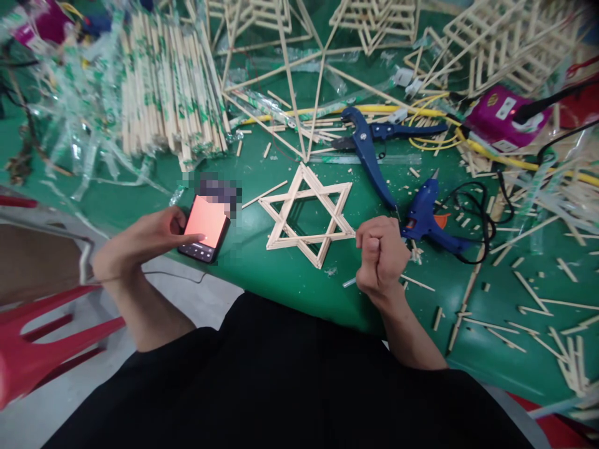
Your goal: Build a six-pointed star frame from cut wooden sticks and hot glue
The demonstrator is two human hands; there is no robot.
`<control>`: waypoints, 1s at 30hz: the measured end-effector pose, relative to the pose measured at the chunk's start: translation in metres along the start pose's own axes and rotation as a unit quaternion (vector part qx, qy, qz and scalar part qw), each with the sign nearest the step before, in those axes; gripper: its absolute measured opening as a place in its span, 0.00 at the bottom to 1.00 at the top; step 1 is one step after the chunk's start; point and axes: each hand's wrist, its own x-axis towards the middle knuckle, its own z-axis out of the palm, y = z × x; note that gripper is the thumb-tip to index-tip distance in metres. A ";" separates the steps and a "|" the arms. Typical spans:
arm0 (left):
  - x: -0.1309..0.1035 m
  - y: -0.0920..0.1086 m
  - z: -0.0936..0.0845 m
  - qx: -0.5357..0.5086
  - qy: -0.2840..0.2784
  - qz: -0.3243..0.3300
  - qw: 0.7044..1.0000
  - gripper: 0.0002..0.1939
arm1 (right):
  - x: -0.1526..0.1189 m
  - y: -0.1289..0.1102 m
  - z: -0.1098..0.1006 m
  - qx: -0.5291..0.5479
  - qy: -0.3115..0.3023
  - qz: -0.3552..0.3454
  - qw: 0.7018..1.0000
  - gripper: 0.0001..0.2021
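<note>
A smartphone (206,221) with a bright orange-pink screen lies near the table's front edge. My left hand (154,234) is at its left side, the thumb stretched onto the lower screen and apart from the curled index finger; the other fingers are hidden. A six-pointed star of thin wooden sticks (306,239) lies flat in front of me. At its right tip is my right hand (381,252), closed in a fist; whatever its fingers hold, if anything, is hidden. Just right of the fist lies a blue glue gun (423,212).
Blue cutters (367,149) lie behind the star. Bundled sticks in plastic (168,87) stand at back left. Larger stick frames (322,56) fill the back. A purple box (508,115) with cables sits at back right. Loose sticks (528,293) are scattered right. A red stool (56,337) stands left.
</note>
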 end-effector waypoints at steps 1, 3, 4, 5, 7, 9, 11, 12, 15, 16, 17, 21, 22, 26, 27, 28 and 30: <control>0.000 0.000 0.000 0.000 -0.001 -0.001 1.000 0.27 | 0.001 0.000 0.000 -0.006 -0.005 -0.003 1.000 0.13; 0.000 0.001 0.000 0.000 0.000 -0.003 1.000 0.27 | 0.001 0.000 -0.001 -0.016 -0.010 -0.010 1.000 0.13; -0.001 0.002 -0.001 0.000 0.000 -0.005 1.000 0.26 | 0.002 0.000 -0.001 -0.020 -0.012 -0.014 1.000 0.13; -0.001 0.002 -0.001 0.000 0.000 -0.005 1.000 0.26 | 0.002 0.000 -0.001 -0.022 -0.013 -0.019 0.999 0.13; -0.002 0.003 -0.001 -0.001 0.000 -0.005 1.000 0.26 | 0.002 0.000 -0.001 -0.026 -0.015 -0.026 0.999 0.13; -0.002 0.003 0.000 -0.001 0.000 -0.005 1.000 0.27 | 0.003 0.000 -0.001 -0.030 -0.020 -0.030 0.999 0.13; -0.001 0.002 0.000 -0.001 0.003 -0.002 1.000 0.27 | 0.003 -0.001 -0.001 -0.035 -0.026 -0.032 0.999 0.13; -0.001 0.001 0.001 -0.001 0.005 -0.001 1.000 0.28 | 0.003 -0.001 -0.001 -0.037 -0.029 -0.033 0.998 0.13; 0.000 -0.001 0.002 -0.002 0.007 0.002 1.000 0.29 | 0.003 -0.001 -0.001 -0.040 -0.037 -0.034 0.998 0.13; 0.000 -0.001 0.002 -0.002 0.006 0.002 1.000 0.30 | 0.003 -0.001 -0.001 -0.040 -0.038 -0.035 0.998 0.13; 0.000 -0.002 0.002 -0.002 0.006 0.002 1.000 0.30 | 0.003 0.000 -0.002 -0.041 -0.039 -0.036 0.998 0.13; 0.001 -0.001 0.002 -0.001 0.009 0.006 1.000 0.30 | 0.003 0.000 -0.002 -0.041 -0.045 -0.038 0.997 0.12; 0.000 -0.001 0.002 -0.001 0.009 0.005 1.000 0.30 | 0.003 0.000 -0.002 -0.040 -0.047 -0.037 0.997 0.11; -0.001 0.003 0.000 0.000 0.005 -0.002 1.000 0.29 | 0.003 0.000 -0.002 -0.040 -0.050 -0.038 0.997 0.11; -0.002 0.004 0.000 -0.001 0.005 -0.004 1.000 0.29 | 0.003 -0.001 -0.003 -0.040 -0.050 -0.039 0.997 0.11; -0.003 0.004 -0.001 -0.001 0.005 -0.006 1.000 0.29 | 0.003 -0.001 -0.003 -0.041 -0.050 -0.041 0.997 0.11; -0.004 0.005 -0.001 -0.004 0.007 -0.007 1.000 0.28 | 0.004 -0.001 -0.003 -0.041 -0.049 -0.043 0.997 0.11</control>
